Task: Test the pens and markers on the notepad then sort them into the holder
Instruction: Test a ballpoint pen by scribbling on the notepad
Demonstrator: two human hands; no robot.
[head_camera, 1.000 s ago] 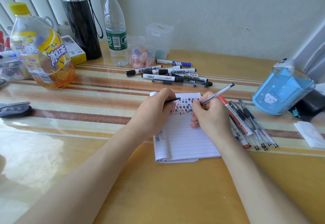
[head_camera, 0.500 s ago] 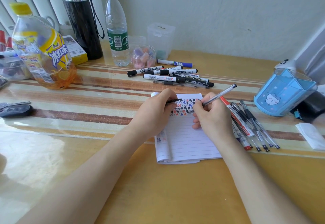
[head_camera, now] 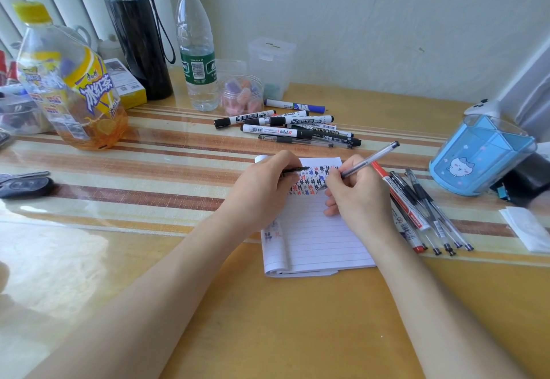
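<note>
right hand (head_camera: 357, 194) grips pen (head_camera: 366, 161) (tip lower-left on notepad (head_camera: 315, 235), tail upper-right) | left hand (head_camera: 265, 188) pinches cap (head_camera: 294, 169)

The wooden table (head_camera: 268, 319) carries a striped mat (head_camera: 148, 176) across the middle of the frame. A lined notepad (head_camera: 315, 238) lies at the centre, a heap of markers (head_camera: 297, 128) above it, a row of pens (head_camera: 428, 215) to its right, and a blue holder (head_camera: 479, 158) near the right edge. A tea bottle (head_camera: 68, 87), a black flask (head_camera: 137, 30) and a water bottle (head_camera: 196, 48) stand at the upper left. Keys (head_camera: 26, 186) lie at the left edge.
</note>
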